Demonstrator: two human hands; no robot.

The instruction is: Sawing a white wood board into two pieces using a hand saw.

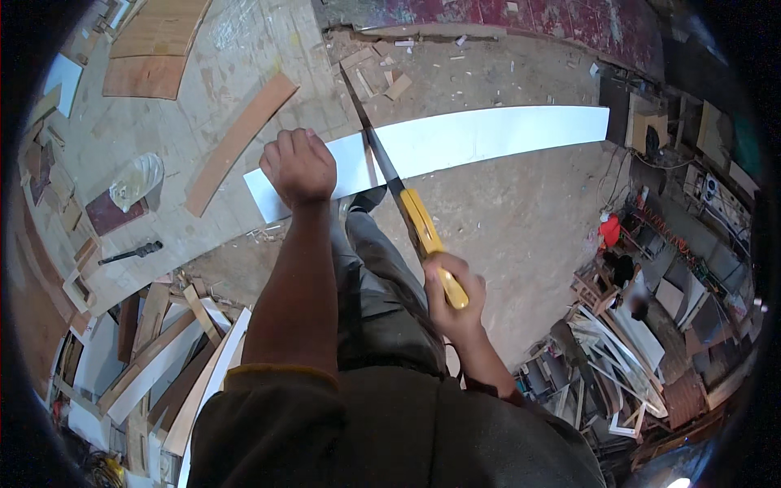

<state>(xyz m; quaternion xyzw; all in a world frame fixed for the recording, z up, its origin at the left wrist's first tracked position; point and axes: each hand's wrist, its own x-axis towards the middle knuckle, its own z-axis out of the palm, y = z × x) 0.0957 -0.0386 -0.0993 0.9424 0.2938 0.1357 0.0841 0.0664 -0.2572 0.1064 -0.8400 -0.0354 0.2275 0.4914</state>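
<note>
Nearest: dark jacket [390,407] of the wearer, both forearms reaching forward. Right grip [455,297] closed round the yellow handle of a saw [420,221], low and close to the body, probably so the arm lines up behind the blade. Scrap timber pile [163,358] at lower left, leaned loosely together, likely out of the way.

Dark shoe [372,198] shows at the near edge of the white board [488,137]; can't tell if it touches. Left grip [299,168] bears down on the board's left part, fingers folded over it, fingertips hidden; looks clenched there to keep it from shifting. Board lies flat, left end on the bench [175,228], long right part sticking out past the bench edge above the floor [521,203]. Saw blade crosses it just right of the hand, beyond the edge, presumably so the blade has free space below.

On the bench: 1 dark tool [132,253], 1 clear plastic bag [137,180], 1 brown strip [240,146] lying slantwise, apart from the board, leaving the hand room.

Farther: mixed clutter [618,358] along the right, small offcuts [399,85] past the blade tip, worn maroon surface [529,20] at the far side.
</note>
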